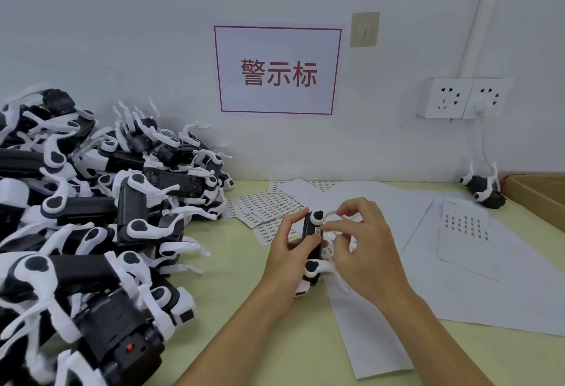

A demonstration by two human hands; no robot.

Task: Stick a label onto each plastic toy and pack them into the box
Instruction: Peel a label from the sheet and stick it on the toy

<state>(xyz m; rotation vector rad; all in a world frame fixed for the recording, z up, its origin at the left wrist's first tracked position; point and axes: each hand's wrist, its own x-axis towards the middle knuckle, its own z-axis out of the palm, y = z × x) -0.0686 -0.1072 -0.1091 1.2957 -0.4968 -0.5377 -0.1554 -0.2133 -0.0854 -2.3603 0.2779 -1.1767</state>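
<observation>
Along the left side of the pale green table [244, 309], a heap of black-and-white plastic toys [91, 217] spreads toward the wall, reaching close to the left forearm. Small label sheets [263, 205] lie fanned out just behind the hands, and blank white backing papers [382, 263] cover the table under and to the right of them. One lone toy [483, 188] rests at far right beside the cardboard box [538, 199]. On the wall hang a red-bordered sign [277, 70] and a double socket [464, 98]. At centre, the left hand [287, 251] grips a toy [312, 245], black-bodied with white limbs, held upright; the right hand [363, 245] has thumb and forefinger pinched at a small white label [318, 230] on its side.
</observation>
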